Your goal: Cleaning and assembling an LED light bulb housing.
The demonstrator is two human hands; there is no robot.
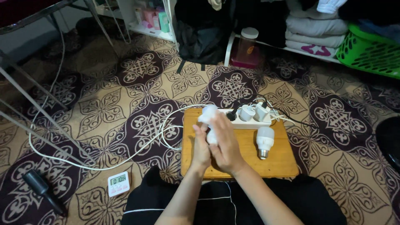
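Both hands met over the near-left part of a low wooden counter, and between them they clamped one white bulb. The left hand closed its grip on the lower part of that bulb, while the right hand wrapped across it from the other side, its fingers reaching up along the body. The bulb's rounded dome stuck out above the grip, away from the person, so its long axis ran from the palms up and slightly left; its base was hidden inside the hands. To the right of the grip, well apart, a second white bulb lay on the counter with its metal screw base pointing toward the person and its dome away. That made two bulbs in all. Just beyond the grip, one white power strip lay across the far edge of the counter, carrying two white adapters and a black plug. A white cord looped off to the left of the grip across the patterned carpet. Farther left and nearer the person, one small white digital timer rested on the carpet.
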